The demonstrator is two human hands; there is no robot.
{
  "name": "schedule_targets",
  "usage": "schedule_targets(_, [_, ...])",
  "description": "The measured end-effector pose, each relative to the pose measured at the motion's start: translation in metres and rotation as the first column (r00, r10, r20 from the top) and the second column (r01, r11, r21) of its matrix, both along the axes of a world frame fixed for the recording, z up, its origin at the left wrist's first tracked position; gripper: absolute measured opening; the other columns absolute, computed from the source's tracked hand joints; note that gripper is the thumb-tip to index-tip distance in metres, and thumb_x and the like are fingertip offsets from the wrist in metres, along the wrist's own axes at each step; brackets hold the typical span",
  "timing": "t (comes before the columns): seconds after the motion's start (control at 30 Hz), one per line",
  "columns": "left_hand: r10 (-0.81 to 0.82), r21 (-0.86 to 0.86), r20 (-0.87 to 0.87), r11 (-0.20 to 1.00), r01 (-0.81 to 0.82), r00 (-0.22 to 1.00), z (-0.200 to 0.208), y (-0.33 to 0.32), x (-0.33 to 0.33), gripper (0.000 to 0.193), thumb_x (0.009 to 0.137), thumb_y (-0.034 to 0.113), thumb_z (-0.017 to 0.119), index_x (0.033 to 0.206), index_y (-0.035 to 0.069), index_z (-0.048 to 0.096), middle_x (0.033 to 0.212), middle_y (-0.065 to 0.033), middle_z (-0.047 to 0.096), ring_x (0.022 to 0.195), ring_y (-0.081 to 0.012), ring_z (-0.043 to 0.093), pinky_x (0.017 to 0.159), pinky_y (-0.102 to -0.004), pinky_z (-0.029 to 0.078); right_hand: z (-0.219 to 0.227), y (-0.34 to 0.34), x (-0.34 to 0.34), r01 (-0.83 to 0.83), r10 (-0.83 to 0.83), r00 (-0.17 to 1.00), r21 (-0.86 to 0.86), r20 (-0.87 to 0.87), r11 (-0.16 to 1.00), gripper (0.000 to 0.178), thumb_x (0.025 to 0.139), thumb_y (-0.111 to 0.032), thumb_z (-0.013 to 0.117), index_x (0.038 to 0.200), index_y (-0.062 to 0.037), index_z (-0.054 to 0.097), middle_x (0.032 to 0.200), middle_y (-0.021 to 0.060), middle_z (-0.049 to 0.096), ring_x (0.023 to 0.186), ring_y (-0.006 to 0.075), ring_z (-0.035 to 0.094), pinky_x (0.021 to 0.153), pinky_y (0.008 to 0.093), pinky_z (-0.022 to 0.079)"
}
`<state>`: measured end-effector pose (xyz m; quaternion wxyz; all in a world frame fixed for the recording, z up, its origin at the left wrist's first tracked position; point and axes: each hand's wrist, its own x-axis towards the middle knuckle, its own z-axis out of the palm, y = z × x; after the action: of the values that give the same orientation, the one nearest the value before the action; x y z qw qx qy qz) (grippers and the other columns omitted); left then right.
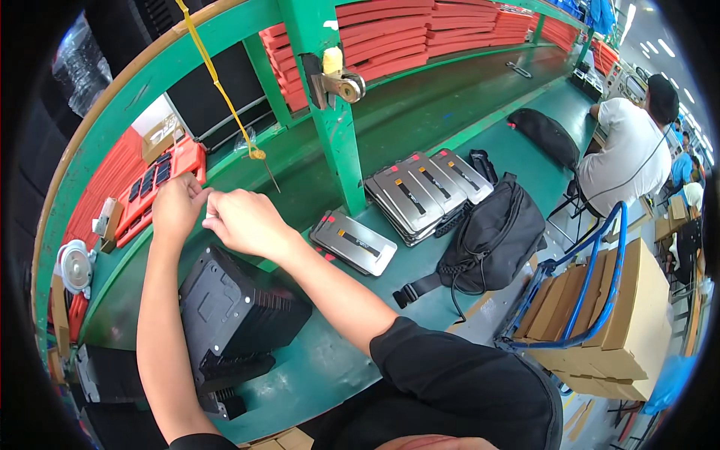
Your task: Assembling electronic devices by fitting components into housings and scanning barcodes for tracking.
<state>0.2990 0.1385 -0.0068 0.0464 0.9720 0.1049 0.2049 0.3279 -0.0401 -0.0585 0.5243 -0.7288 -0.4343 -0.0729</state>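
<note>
Red tray [193,158] beside left hand [178,205]; black case [232,307] below.

A small stack of silver plates [381,259] lies nearest on the green bench; its top plate carries a dark label strip [363,244] with pale lettering and a small orange mark. Farther right, larger stacks of silver plates [403,213] show similar strips, also with orange marks and fine pale print. At far left, a brown cardboard box [159,142] bears large dark printed characters
</note>
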Motion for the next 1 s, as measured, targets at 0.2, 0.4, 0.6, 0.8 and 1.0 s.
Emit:
schedule_targets(0.2, [0.096, 0.229, 0.059, 0.968, -0.107, 0.994, 0.006, 0.02, -0.01, 0.036, 0.078, 0.035, 0.084, 0.076, 0.003, 0.067, 0.072, -0.0161, 0.07, 0.068, -0.0341, 0.069, 0.061, -0.0448, 0.053, 0.068, -0.07, -0.056, -0.009, -0.017, 0.993, 0.217, 0.114, 0.976, 0.026, 0.09, -0.027, 0.075, 0.082, -0.0053, 0.063, 0.074, 0.0132, 0.068, 0.071, 0.0361, 0.069, 0.063, 0.0431, 0.054])
schedule_targets(0.4, [0.148, -0.051, 0.322, 0.989, -0.139, 0.935, 0.07, -0.001, -0.031, 0.049, 0.083, 0.044, 0.083, 0.081, -0.001, 0.063, 0.07, -0.0133, 0.063, 0.062, -0.0242, 0.063, 0.062, -0.0414, 0.052, 0.067, -0.139, -0.082, 0.103, -0.114, 0.985, 0.086, 0.132, 0.991, 0.039, 0.09, -0.037, 0.075, 0.068, -0.0062, 0.064, 0.069, 0.0126, 0.067, 0.067, 0.035, 0.068, 0.059, 0.0404, 0.052])
schedule_targets(0.6, [-0.2, -0.154, 0.209, 0.96, 0.234, 0.957, 0.138, -0.056, -0.138, 0.033, 0.091, 0.022, 0.078, 0.104, -0.004, 0.062, 0.092, -0.0067, 0.066, 0.079, -0.0129, 0.06, 0.072, -0.0282, 0.051, -0.087, -0.238, 0.007, 0.788, -0.509, 0.602, -0.355, 0.615, 0.502, 0.035, 0.089, -0.03, 0.074, 0.113, -0.0042, 0.07, 0.108, 0.0148, 0.074, 0.106, 0.0359, 0.068, 0.095, 0.0431, 0.053])
schedule_targets(0.8, [-0.203, -0.072, 0.488, 0.96, 0.271, 0.849, 0.135, -0.127, -0.259, 0.028, 0.09, 0.016, 0.076, 0.105, -0.004, 0.064, 0.098, -0.0091, 0.069, 0.085, -0.014, 0.064, 0.081, -0.0292, 0.051, -0.104, -0.261, -0.011, 0.741, -0.438, 0.592, -0.243, 0.677, 0.626, 0.03, 0.093, -0.02, 0.07, 0.118, -0.0044, 0.069, 0.105, 0.0168, 0.074, 0.103, 0.0347, 0.07, 0.098, 0.0445, 0.052])
schedule_targets(1.0, [-0.478, -0.7, 0.415, 0.376, 0.608, 0.774, 0.035, -0.174, -0.276, 0.061, 0.087, 0.042, 0.073, 0.123, -0.007, 0.063, 0.105, -0.0175, 0.072, 0.092, -0.0266, 0.071, 0.085, -0.0366, 0.057, -0.053, -0.259, -0.095, 0.756, -0.721, 0.621, 0.007, 0.309, 0.654, 0.023, 0.096, -0.004, 0.062, 0.118, 0.0, 0.069, 0.095, 0.0201, 0.074, 0.084, 0.0348, 0.073, 0.081, 0.0405, 0.057])
